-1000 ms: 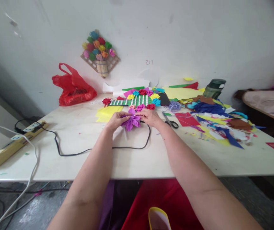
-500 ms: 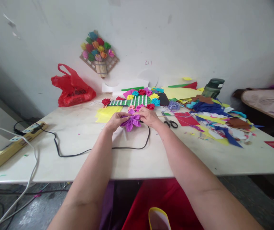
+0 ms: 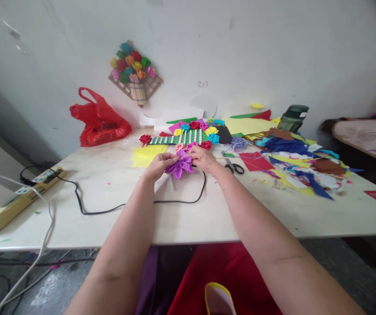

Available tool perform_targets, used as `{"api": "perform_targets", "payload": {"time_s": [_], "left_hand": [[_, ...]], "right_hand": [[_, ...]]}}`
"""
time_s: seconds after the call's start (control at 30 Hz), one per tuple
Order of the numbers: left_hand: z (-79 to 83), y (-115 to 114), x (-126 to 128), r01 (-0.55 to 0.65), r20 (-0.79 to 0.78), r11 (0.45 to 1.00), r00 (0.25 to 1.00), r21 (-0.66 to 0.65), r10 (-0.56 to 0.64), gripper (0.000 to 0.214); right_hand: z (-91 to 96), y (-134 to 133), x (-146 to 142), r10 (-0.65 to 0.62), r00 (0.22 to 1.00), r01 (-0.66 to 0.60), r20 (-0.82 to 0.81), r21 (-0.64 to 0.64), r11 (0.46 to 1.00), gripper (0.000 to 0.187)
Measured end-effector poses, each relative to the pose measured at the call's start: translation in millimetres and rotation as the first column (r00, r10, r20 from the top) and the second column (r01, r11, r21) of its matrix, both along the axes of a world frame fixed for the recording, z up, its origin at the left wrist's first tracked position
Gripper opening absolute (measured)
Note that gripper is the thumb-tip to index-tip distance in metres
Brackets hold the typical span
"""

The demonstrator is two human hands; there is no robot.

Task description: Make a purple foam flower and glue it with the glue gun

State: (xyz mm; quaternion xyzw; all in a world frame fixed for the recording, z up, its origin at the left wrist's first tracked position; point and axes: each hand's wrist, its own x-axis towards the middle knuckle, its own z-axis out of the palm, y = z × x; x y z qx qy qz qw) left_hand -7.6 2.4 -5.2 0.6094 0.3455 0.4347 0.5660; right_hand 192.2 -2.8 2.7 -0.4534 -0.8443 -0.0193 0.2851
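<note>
A purple paper flower (image 3: 180,167) is between my two hands, just above the table. My left hand (image 3: 159,166) pinches its petals from the left. On the other side, my right hand (image 3: 202,158) grips its upper right edge with closed fingers. Behind the flower lies a guitar-shaped piece (image 3: 188,138) in green and white stripes, rimmed with paper roses of several colours. Under my left hand, a whitish stick-like thing (image 3: 172,183) pokes out below the petals; what it is I cannot make out. Black-handled scissors (image 3: 234,167) lie right of my right hand.
A black cord (image 3: 109,210) loops across the table from a yellow power strip (image 3: 33,181) at the left. Coloured scraps (image 3: 306,162) and a dark green bottle (image 3: 293,118) are at the right. A red plastic bag (image 3: 100,120) stands back left; yellow sheets (image 3: 148,155) lie nearer.
Both hands keep their hold on the purple flower and have barely moved. The camera view has shifted very slightly.
</note>
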Motion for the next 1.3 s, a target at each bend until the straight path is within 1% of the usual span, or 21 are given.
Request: {"api": "perform_targets", "payload": {"time_s": [0.27, 0.4, 0.5, 0.7, 0.9, 1.07, 1.3], "left_hand": [[-0.7, 1.8, 2.7, -0.064, 0.109, 0.993, 0.991, -0.098, 0.074, 0.036], [1.3, -0.1, 4.5, -0.066, 0.132, 0.988, 0.988, -0.139, 0.085, 0.032], [4.0, -2.6, 4.7, -0.05, 0.123, 0.987, 0.99, -0.151, 0.069, 0.033], [5.1, -3.7, 4.0, -0.031, 0.071, 0.992, 0.997, -0.121, 0.04, 0.035], [5.6, -3.5, 5.1, -0.076, 0.062, 0.995, 0.995, -0.065, 0.08, 0.035], [5.7, -3.7, 5.3, -0.079, 0.041, 0.996, 0.996, -0.05, 0.081, 0.037], [6.7, -5.1, 6.0, -0.102, 0.038, 0.994, 0.994, -0.042, 0.104, 0.037]], "right_hand": [[0.5, -0.3, -1.2, 0.029, 1.0, -0.03, 0.01, 0.075, 0.997, 0.02], [4.3, -4.6, -2.1, 0.03, 0.999, -0.031, 0.019, 0.076, 0.997, 0.019], [6.1, -6.3, -2.4, 0.028, 0.999, -0.03, 0.02, 0.072, 0.997, 0.019], [2.4, -2.4, -1.1, 0.041, 0.999, -0.041, 0.005, 0.067, 0.997, 0.019], [-1.0, -0.5, -1.0, 0.031, 0.999, -0.028, -0.038, 0.084, 0.996, 0.018], [0.1, -1.4, -1.6, 0.041, 0.997, -0.035, -0.06, 0.089, 0.995, 0.017], [0.2, -1.7, 0.7, 0.034, 0.999, -0.031, -0.03, 0.071, 0.997, 0.017]]}}
